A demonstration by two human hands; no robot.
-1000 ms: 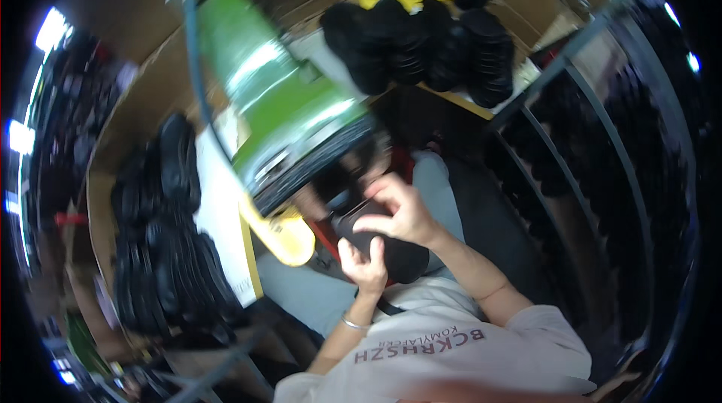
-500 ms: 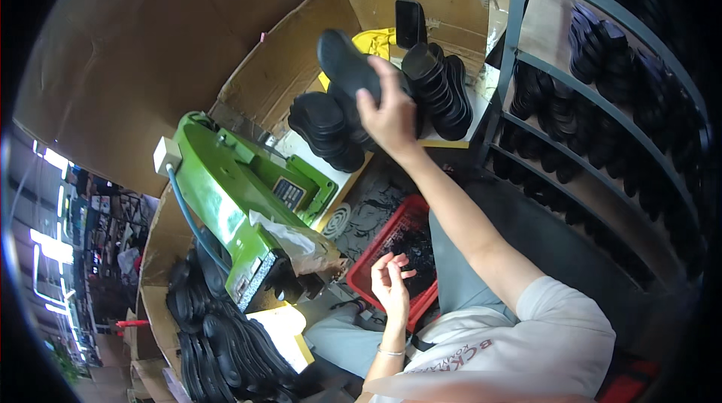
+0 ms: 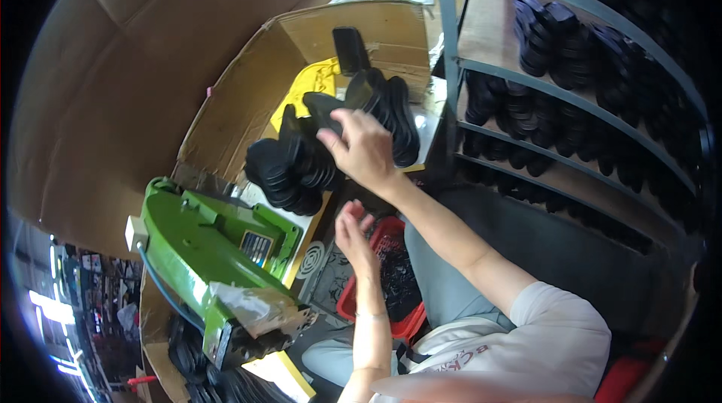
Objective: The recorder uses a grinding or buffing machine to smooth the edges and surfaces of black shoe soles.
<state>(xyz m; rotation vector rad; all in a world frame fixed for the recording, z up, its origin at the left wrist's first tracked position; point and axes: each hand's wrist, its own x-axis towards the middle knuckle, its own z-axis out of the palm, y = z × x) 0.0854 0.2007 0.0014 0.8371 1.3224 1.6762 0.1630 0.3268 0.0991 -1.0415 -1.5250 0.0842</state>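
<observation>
One-handed handling of a black, shoe-shaped sole (image 3: 322,106), upper centre of the frame, among stacked black soles (image 3: 282,177) on a white, yellow-edged board (image 3: 429,132). Holds right hand (image 3: 365,146) at the sole, thumb and fingers parted; cannot tell whether gripping. Keeps left hand (image 3: 353,231) empty, loosely curled, near a red plastic basket (image 3: 411,325), lower centre. Seems mid-placement or pick-up; likely calls for clean finger clearance without nudging neighbouring stacks.
</observation>
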